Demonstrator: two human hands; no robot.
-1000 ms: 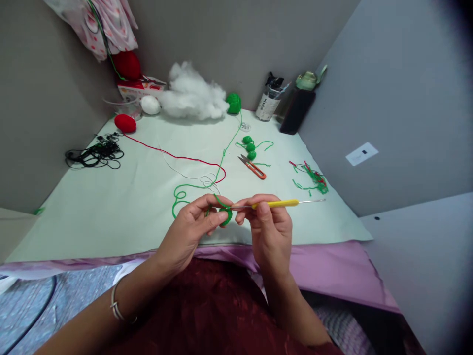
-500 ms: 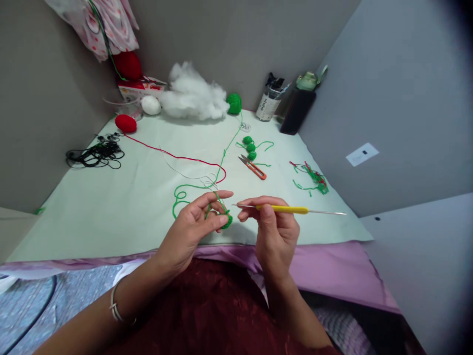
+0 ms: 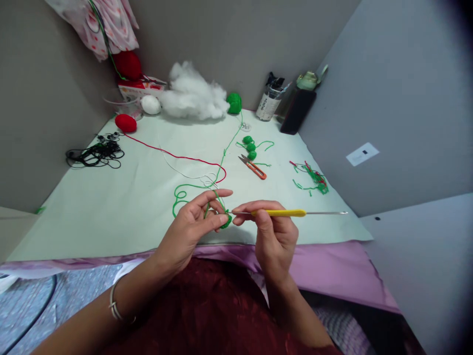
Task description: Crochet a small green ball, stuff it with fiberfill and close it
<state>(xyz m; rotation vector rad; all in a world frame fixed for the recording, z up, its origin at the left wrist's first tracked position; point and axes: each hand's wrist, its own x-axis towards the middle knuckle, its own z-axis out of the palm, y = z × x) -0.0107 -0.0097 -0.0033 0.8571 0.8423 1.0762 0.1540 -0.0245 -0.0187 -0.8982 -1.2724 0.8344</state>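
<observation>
Between thumb and fingers, my left hand (image 3: 199, 215) pinches a small green crochet piece (image 3: 226, 222), much of it hidden by the fingertips. Green yarn (image 3: 180, 194) runs over its raised index finger and loops on the table. My right hand (image 3: 275, 234) grips a crochet hook (image 3: 284, 213) by its yellow handle, held almost level. The hook's left tip meets the top of the green piece; whether it passes through a stitch is too small to tell. Its other metal end points right.
Orange thread snips (image 3: 254, 167) lie beyond my hands, beside small green balls (image 3: 251, 147). Yarn scraps (image 3: 314, 178) are at right, black cord (image 3: 99, 153) at left. White stuffing (image 3: 195, 96), a green yarn ball (image 3: 234, 103), a red ball (image 3: 126, 123) and a pen cup (image 3: 269, 103) stand at the back.
My right hand has moved slightly left and the hook's tip has come down to the green crochet piece. The left hand has barely moved.
</observation>
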